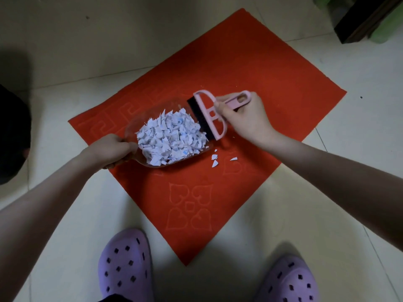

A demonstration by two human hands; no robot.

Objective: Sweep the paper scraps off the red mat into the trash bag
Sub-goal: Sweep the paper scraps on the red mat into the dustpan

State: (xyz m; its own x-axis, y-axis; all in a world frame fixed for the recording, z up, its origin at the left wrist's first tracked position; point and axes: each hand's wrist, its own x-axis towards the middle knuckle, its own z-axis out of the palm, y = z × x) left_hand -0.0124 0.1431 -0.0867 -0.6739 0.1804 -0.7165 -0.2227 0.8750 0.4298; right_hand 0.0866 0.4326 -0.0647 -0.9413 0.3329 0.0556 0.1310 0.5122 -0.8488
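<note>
1. Gripping the narrow end of a clear scoop (150, 114), the left hand (111, 149) has its fingers (128, 147) curled tight round that end, and the scoop lies low over the red mat (250, 62).
2. Most of the paper scraps (172, 138) sit heaped inside the scoop, a white pile with bits of blue print, filling it almost to its open mouth.
3. A few loose scraps (214, 163) lie on the mat just outside the mouth, on the side nearer the person, with some tiny flecks further along near the right wrist.
4. The right hand (244, 118) holds a pink brush (209, 114) by its handle, with the fingers wrapped round the handle and clamped on it.
5. The brush's black bristles (198, 118) stand at the scoop's open mouth, touching the edge of the pile.
6. The mat lies cornerwise on a pale tiled floor (65, 51), with a pressed pattern of hearts and key-shaped borders.
7. Two purple clogs (125, 267) show at the bottom edge, on the floor just beside the mat's near corner.
8. A black shape (11, 131) sits at the far left on the floor, well apart from the mat; whether it is the trash bag I cannot tell.
9. Dark furniture (366, 16) fills the upper right corner.
</note>
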